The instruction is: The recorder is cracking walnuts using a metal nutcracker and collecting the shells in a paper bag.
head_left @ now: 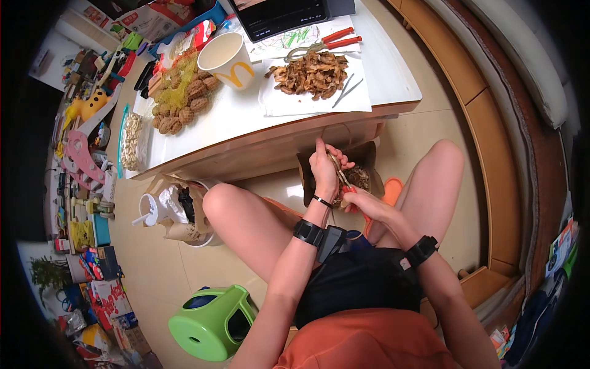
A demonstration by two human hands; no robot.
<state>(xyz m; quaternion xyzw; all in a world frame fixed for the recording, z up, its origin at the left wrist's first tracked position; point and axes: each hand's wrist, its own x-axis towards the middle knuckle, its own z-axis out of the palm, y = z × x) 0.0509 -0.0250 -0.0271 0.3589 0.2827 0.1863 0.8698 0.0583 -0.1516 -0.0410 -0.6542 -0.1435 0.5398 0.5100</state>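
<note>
In the head view, the person's right hand [367, 205] closes around a red-handled metal tool [340, 173] above a paper bag [369, 157]; the left hand [324, 170] curls at its metal end, its hold impossible to tell. A slip could pinch those fingers. Craggy brown pieces [311, 75] lie beside wrinkled, rounded walnuts [195, 92] in yellow mesh.

1. Near left, a green stool [206, 332] stands on the floor [147, 270].
2. Far, a dark-screened tablet [283, 18] faces the near side.
3. Left, a yellow toy [92, 106] sits beyond a pink object [77, 150], perhaps another toy.
</note>
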